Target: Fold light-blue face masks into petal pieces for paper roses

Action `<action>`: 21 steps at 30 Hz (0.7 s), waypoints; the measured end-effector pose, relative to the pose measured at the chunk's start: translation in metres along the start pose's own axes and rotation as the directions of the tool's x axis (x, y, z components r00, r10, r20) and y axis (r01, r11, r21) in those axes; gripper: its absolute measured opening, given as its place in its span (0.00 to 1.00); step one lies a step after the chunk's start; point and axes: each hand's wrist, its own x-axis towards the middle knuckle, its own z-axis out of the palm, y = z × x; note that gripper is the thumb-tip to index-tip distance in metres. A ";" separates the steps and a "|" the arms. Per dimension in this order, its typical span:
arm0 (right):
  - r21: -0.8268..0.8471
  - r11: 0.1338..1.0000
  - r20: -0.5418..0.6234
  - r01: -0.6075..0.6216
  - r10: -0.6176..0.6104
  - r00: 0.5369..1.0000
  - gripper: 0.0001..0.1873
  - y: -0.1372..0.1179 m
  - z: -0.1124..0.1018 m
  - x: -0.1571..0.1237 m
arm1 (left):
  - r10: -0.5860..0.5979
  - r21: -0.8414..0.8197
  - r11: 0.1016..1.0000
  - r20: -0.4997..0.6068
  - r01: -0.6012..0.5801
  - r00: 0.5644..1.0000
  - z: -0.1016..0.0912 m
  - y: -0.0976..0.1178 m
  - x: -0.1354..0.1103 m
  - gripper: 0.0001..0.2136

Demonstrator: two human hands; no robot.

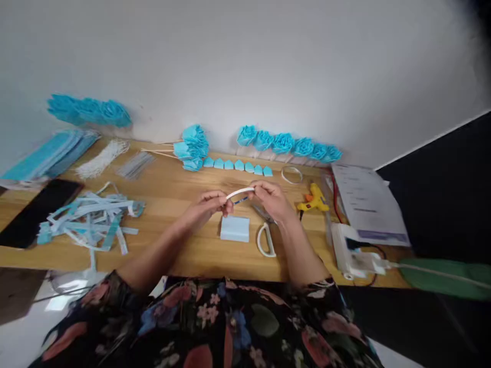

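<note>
My left hand (209, 204) and my right hand (270, 197) pinch the two ends of a thin white strip (240, 192), held bent in an arc above the wooden table (184, 245). A short blue piece shows just under the strip near my left fingers. Below my hands lies a folded pale blue rectangle (235, 228). Scissors with white handles (265, 236) lie right of it, under my right wrist.
Blue fabric roses (287, 143) line the wall, with a bunch on sticks (192, 147) and small blue folded pieces (238, 164). Cut strips (90, 217), blue masks (49, 153), a phone (36, 209), a yellow glue gun (313, 199), papers (368, 204) and a power strip (355, 255) surround them.
</note>
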 end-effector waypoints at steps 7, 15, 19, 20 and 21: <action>-0.136 0.987 0.128 0.090 -0.073 0.989 0.15 -0.006 0.001 -0.004 | 0.004 0.080 0.997 -0.011 -0.003 1.000 -0.004 -0.004 0.001 0.14; -0.242 0.938 0.199 0.248 -0.203 0.959 0.10 -0.006 0.003 -0.002 | -0.036 0.182 0.983 -0.021 0.039 0.999 -0.002 -0.002 0.001 0.12; -0.298 0.912 0.222 0.283 -0.222 0.949 0.09 -0.005 0.007 -0.002 | -0.050 0.211 0.976 -0.008 0.051 0.999 -0.003 -0.003 0.001 0.11; -0.315 0.904 0.224 0.289 -0.225 0.948 0.09 -0.006 0.008 -0.001 | -0.052 0.222 0.974 -0.006 0.052 0.999 -0.003 -0.004 0.001 0.11; -0.337 0.895 0.215 0.294 -0.231 0.949 0.09 -0.007 0.009 -0.001 | -0.047 0.230 0.972 -0.010 0.048 0.999 -0.004 -0.005 0.001 0.11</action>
